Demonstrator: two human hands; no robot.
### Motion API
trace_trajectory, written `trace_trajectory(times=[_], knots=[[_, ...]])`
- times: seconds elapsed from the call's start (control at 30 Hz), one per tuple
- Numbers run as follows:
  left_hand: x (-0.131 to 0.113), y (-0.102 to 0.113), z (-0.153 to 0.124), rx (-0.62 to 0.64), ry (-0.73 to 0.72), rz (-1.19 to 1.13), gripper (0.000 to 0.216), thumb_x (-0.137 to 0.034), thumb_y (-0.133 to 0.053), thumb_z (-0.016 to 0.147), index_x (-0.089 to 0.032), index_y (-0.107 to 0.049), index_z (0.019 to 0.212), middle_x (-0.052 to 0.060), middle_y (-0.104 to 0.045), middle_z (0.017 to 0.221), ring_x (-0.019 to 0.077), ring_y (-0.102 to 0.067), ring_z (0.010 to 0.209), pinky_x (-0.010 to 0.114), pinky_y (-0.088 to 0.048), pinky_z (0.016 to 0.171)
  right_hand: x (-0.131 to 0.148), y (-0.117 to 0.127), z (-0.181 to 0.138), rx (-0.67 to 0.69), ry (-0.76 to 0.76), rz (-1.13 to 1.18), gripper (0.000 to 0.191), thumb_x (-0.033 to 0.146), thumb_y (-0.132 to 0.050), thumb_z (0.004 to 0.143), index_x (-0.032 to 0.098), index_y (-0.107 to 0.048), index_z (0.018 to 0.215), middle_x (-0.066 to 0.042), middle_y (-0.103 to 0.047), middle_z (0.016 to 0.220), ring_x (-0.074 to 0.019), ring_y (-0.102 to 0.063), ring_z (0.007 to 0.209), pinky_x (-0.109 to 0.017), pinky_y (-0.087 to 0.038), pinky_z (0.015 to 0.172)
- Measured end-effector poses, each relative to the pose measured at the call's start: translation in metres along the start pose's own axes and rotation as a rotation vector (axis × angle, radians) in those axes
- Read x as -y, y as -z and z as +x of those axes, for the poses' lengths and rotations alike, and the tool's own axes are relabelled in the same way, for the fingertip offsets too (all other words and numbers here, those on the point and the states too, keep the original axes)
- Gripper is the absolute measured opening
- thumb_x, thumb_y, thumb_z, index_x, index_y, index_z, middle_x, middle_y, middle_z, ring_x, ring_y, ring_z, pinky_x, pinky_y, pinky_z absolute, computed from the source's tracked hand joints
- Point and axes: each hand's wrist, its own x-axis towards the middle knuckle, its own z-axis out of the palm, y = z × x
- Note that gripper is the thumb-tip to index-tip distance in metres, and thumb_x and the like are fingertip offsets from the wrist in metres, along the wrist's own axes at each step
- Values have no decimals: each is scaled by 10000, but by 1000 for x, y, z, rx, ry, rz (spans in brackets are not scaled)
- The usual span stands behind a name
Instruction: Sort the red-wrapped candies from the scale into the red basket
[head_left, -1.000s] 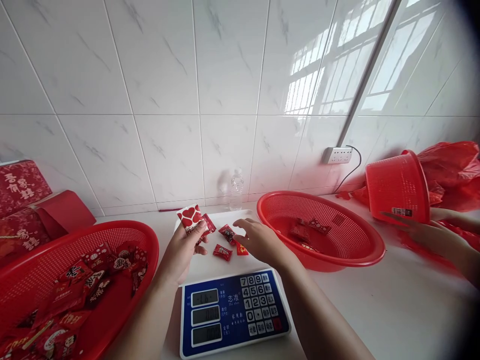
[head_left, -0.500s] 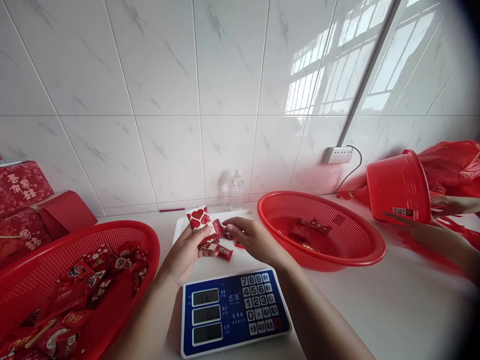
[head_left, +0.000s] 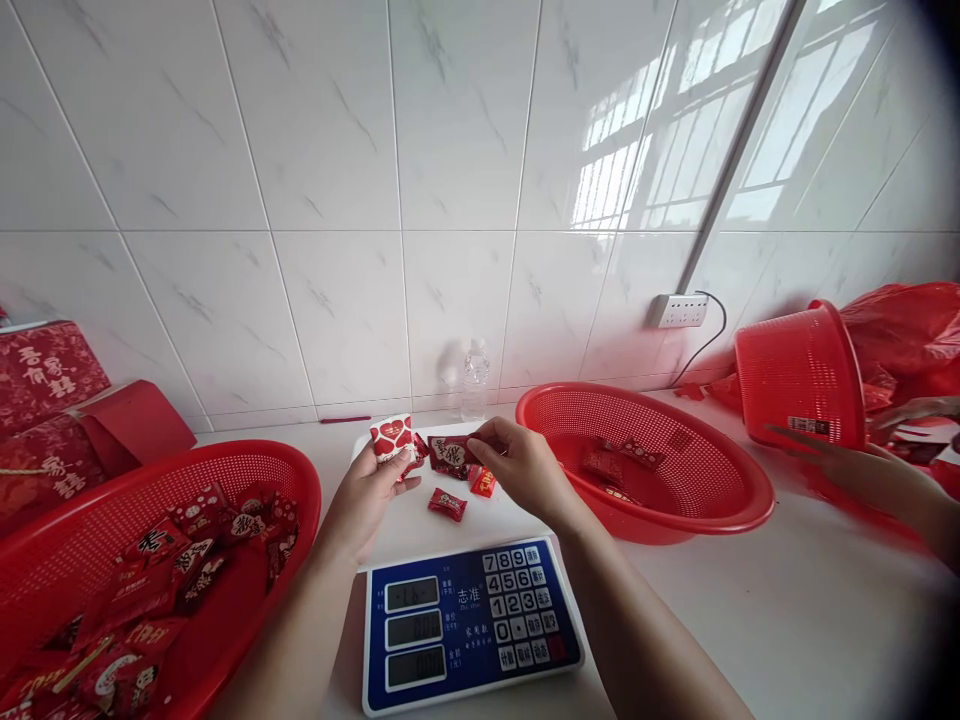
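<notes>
My left hand (head_left: 366,492) is closed on a small white packet with red hearts (head_left: 392,437) and holds it above the white pan of the scale (head_left: 420,515). Just to its right, my right hand (head_left: 517,465) pinches a dark red wrapped candy (head_left: 448,455) and holds it close beside the packet. A red candy (head_left: 446,504) and an orange-red one (head_left: 484,482) lie loose on the pan under my hands. The scale's blue panel with keypad (head_left: 472,622) is nearest to me.
A red mesh basket (head_left: 225,470) with several red sweets sits at the left. Another red basket (head_left: 750,490) with a few sweets sits at the right. Another person's hand (head_left: 862,470) rests by a tipped red bin (head_left: 799,372). Red boxes (head_left: 52,400), a clear bottle (head_left: 473,380) and a socket strip (head_left: 679,310) line the wall.
My right hand went down to the loose candies on the pan, closed on a dark red one and lifted it up next to the packet in my left hand.
</notes>
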Motion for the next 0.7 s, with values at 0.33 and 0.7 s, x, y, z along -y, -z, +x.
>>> trace_trajectory(times=[0.33, 0.7], knots=[[4, 1, 0, 99, -119, 397, 308, -398, -589, 825, -213, -631, 1068, 55, -700, 948, 247, -622, 984, 336, -448, 861, -2, 3, 2, -33, -24, -218, 143, 309, -536, 816, 214, -622, 753, -35, -681, 742, -164, -591, 656, -272, -415, 589], [-3, 3, 0, -139, -277, 364, 251, -409, -661, 765, -211, -650, 918, 26, -686, 877, 195, -608, 814, 272, -443, 681, -1, 1, -3, 137, 68, -262, 97, 243, -590, 798, 202, -628, 719, -28, -691, 745, -157, -598, 674, -258, -406, 590]])
